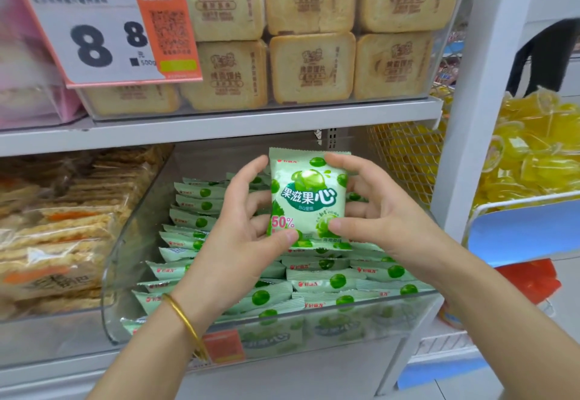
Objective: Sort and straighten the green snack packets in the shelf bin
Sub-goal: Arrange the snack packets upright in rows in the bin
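A pale green snack packet [306, 198] with printed green fruit stands upright, face toward me, above the bin. My left hand [241, 230] grips its left side, thumb on the lower front corner. My right hand [373, 211] grips its right side, thumb on the lower right and index finger over the top edge. Below them a clear plastic shelf bin [125, 261] holds several more green packets [323, 280]. Those on the left stand in a leaning row; those on the right lie flatter and overlap.
Toast-like packs [310, 66] fill the shelf above, behind a price sign [103, 32]. A bin of crispy rice snacks [59, 230] sits to the left. At right are a white upright [470, 117], a wire basket of yellow sweets [533, 154] and a red packet [530, 277].
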`<action>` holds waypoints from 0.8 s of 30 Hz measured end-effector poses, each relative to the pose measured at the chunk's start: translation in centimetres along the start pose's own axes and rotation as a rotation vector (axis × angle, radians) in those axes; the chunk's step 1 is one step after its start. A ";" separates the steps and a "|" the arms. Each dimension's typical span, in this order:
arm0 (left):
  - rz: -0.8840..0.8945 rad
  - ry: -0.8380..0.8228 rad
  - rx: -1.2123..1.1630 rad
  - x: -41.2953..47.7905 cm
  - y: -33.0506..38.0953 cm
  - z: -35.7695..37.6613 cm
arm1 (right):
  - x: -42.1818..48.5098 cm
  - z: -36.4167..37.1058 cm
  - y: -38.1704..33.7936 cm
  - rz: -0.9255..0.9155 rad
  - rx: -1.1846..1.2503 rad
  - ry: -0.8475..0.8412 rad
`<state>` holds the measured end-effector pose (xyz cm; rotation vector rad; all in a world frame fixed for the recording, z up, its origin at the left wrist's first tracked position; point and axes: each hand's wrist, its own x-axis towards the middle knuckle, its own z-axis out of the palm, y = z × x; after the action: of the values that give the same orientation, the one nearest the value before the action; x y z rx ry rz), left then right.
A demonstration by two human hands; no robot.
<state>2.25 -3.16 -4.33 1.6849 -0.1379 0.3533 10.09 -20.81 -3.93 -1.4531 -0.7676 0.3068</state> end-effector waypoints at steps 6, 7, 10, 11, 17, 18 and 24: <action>0.087 -0.015 0.188 -0.2 -0.1 0.3 | 0.1 0.1 0.1 -0.003 0.020 0.026; 0.094 -0.018 0.203 -0.2 -0.2 0.3 | 0.2 0.1 0.1 -0.003 0.018 0.026; 0.099 -0.013 0.230 0.0 -0.5 0.3 | 0.2 0.1 0.1 0.000 0.032 0.027; 0.097 -0.012 0.234 0.0 -0.5 0.3 | 0.2 0.2 0.1 0.002 0.035 0.030; 0.255 0.112 0.613 -0.1 -1.3 0.5 | 0.2 0.3 0.2 -0.003 0.011 0.091; 0.316 0.174 0.757 -0.1 -1.3 0.5 | 0.2 0.3 0.1 -0.007 0.012 0.103; 0.447 0.109 0.973 -0.2 -1.4 0.8 | 0.1 0.4 -0.2 0.006 0.087 0.119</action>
<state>2.57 -3.79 -5.77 2.5849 -0.2935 0.9548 9.86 -20.41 -3.74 -1.3793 -0.6456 0.2529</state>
